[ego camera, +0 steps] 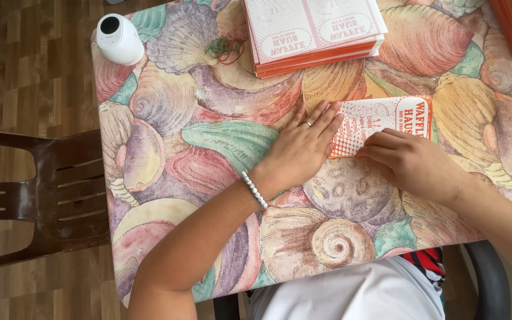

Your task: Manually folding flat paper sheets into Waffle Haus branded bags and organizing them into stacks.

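Left hand (301, 149) flat, fingers spread, pressing left end of orange-and-white paper sleeve (380, 121) on bench (220, 142), centre-right of frame. Right hand (411, 161) fingers curled, pinching sleeve's lower edge. Stack of same sleeves (312, 32) at top centre.

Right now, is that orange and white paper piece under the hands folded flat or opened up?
Folded flat: the paper piece lies level on the table, pressed down by the left hand and right hand.

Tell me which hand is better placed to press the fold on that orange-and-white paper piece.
Right, probably. The right hand already has its fingers curled on the paper piece at its lower edge. The left hand lies flat, only fingertips on the piece's left end, pinning it to the table.
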